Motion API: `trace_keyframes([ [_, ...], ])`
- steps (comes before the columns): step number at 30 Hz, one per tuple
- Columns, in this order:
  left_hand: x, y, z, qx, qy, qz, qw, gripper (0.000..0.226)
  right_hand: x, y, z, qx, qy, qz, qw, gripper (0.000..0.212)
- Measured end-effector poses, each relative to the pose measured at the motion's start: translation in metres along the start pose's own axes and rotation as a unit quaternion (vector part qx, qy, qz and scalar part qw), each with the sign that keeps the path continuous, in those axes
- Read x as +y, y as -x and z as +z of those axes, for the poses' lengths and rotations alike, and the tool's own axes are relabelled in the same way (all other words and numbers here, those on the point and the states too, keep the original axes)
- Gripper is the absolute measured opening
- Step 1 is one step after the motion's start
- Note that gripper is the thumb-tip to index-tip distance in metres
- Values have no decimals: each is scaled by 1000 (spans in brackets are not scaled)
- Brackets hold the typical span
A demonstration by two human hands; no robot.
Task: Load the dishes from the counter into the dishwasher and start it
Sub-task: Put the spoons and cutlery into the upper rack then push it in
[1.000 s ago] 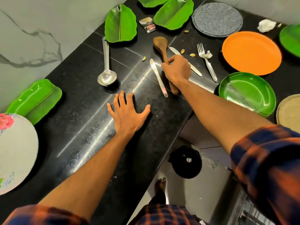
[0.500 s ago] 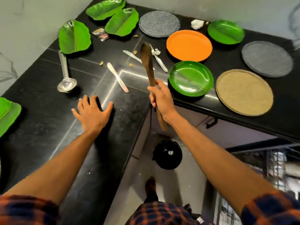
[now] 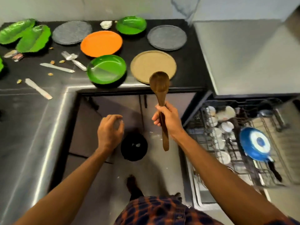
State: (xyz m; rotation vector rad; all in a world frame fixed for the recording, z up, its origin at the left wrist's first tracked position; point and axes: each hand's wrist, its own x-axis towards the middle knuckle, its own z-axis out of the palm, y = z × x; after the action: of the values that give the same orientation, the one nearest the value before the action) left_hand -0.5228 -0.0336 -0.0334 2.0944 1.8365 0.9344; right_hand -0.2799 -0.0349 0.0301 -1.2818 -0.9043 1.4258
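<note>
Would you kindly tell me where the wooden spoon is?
Head view, centre-right: the right hand grips the wooden spoon upright in the air, just left of the open dishwasher rack.

Your right hand [image 3: 168, 119] grips one wooden spoon [image 3: 159, 85]; beyond its fingers [image 3: 156, 119] lie two round green plates [image 3: 106, 69] [image 3: 131, 25], two grey plates [image 3: 72, 32] [image 3: 167, 37], one orange plate [image 3: 101, 43], one tan plate [image 3: 153, 65], at least two leaf-shaped dishes [image 3: 33, 38] [image 3: 16, 29], two knives [image 3: 56, 68] [image 3: 38, 88] and one fork [image 3: 73, 60].

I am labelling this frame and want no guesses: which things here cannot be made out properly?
Head view only.
Dishwasher rack: motion blur; the white dishes in it cannot be told apart.
Green leaf plate at the left: cut off by the frame edge.
Small packet: blurred, print unreadable.
Wooden spoon: mid-handle hidden in the right hand's grip.
</note>
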Motion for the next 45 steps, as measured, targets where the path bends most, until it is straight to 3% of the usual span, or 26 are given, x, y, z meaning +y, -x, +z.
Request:
trace_keyframes([
  [6, 143, 36, 88, -140, 54, 84, 985, 12, 17, 63, -159, 132, 38, -53, 989, 6],
  [9, 202, 45, 128, -185, 65, 126, 972, 8, 24, 94, -231, 193, 71, -53, 977, 18],
  [12, 259, 49, 163, -231, 75, 177, 954, 12, 33, 125, -299, 262, 59, -37, 963, 10],
  [22, 388, 33, 244, -294, 76, 316, 899, 18, 25, 173, -465, 444, 56, -44, 893, 5],
  [31, 497, -59, 331, -288, 65, 428, 854, 26, 14, 157, -562, 496, 178, 5, 850, 33],
  [35, 545, -94, 368, -266, 32, 478, 836, 33, 8, 137, -596, 518, 204, 28, 830, 20],
  [45, 616, -149, 465, -312, -7, 511, 801, 62, 20, 57, -650, 539, 186, 35, 821, 34],
])
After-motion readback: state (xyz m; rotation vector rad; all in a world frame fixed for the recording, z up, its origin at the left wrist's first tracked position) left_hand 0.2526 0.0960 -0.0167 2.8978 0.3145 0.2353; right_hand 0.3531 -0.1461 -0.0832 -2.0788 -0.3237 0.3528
